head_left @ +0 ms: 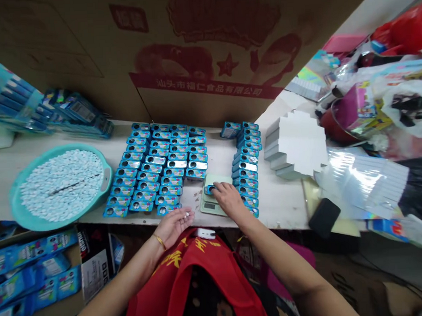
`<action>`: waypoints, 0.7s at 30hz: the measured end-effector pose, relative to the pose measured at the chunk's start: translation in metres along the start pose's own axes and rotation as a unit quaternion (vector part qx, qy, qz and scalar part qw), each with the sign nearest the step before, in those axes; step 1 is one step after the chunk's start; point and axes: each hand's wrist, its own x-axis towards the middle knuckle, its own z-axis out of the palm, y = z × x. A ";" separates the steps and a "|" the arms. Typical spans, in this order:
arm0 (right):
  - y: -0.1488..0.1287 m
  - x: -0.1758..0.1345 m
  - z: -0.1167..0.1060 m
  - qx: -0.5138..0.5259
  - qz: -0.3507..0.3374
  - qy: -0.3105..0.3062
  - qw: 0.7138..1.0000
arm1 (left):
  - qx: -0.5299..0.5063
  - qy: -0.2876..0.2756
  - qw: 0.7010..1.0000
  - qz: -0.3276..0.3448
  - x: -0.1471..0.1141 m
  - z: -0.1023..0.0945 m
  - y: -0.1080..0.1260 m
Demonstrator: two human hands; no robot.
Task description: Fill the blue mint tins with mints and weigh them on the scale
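Note:
My left hand (177, 224) is turned palm up at the table's front edge, fingers loosely curled, with a small white candy or tablet (187, 215) or two in it. My right hand (227, 198) reaches over a pale green scale (213, 207). Its fingers close on a small blue box (209, 189) on the weighing plate, partly hidden by the fingertips. Rows of like blue boxes (142, 196) stand left of the scale, many with a dark round opening. One more column of boxes (245, 173) stands just right of it.
A turquoise basin (108, 174) full of white pieces, with a dark stick on top, sits at left. Behind rises a large cardboard carton (208, 102). At right are stacked white cartons (301, 142), a black phone-like object (324, 217) and plastic bags. An open box of blue packs (37, 277) sits lower left.

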 end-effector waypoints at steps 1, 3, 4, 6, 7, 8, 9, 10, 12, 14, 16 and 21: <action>-0.006 -0.003 0.001 0.013 0.008 0.018 1.000 | -0.004 -0.006 1.000 -0.006 -0.001 0.000 -0.001; -0.023 -0.012 0.001 0.054 -0.003 0.040 0.998 | -0.013 -0.022 0.999 -0.027 -0.001 0.001 -0.005; -0.035 -0.016 0.001 0.080 -0.024 0.037 0.996 | -0.019 -0.032 0.999 -0.036 -0.001 0.001 -0.007; -0.061 -0.023 0.002 0.127 -0.071 0.007 0.989 | -0.036 -0.045 0.997 -0.048 -0.001 0.000 -0.012; -0.072 -0.026 0.003 0.143 -0.084 -0.009 0.986 | -0.045 -0.047 0.996 -0.052 -0.001 -0.001 -0.015; -0.082 -0.028 0.005 0.153 -0.088 -0.023 0.984 | -0.053 -0.048 0.996 -0.059 -0.001 -0.002 -0.018; -0.089 -0.030 0.008 0.160 -0.085 -0.034 0.983 | -0.057 -0.046 0.995 -0.067 -0.001 -0.003 -0.020; -0.093 -0.031 0.010 0.165 -0.081 -0.042 0.982 | -0.058 -0.046 0.994 -0.077 -0.002 -0.005 -0.022; -0.096 -0.033 0.015 0.173 -0.087 -0.057 0.979 | -0.049 -0.050 0.993 -0.091 -0.004 -0.009 -0.026; -0.094 -0.034 0.017 0.175 -0.103 -0.065 0.977 | -0.035 -0.057 0.993 -0.093 -0.006 -0.011 -0.028; -0.092 -0.035 0.017 0.176 -0.123 -0.064 0.975 | -0.027 -0.074 0.993 -0.084 -0.009 -0.011 -0.030; -0.092 -0.037 0.013 0.184 -0.140 -0.049 0.972 | -0.018 -0.110 0.991 -0.076 -0.014 -0.004 -0.031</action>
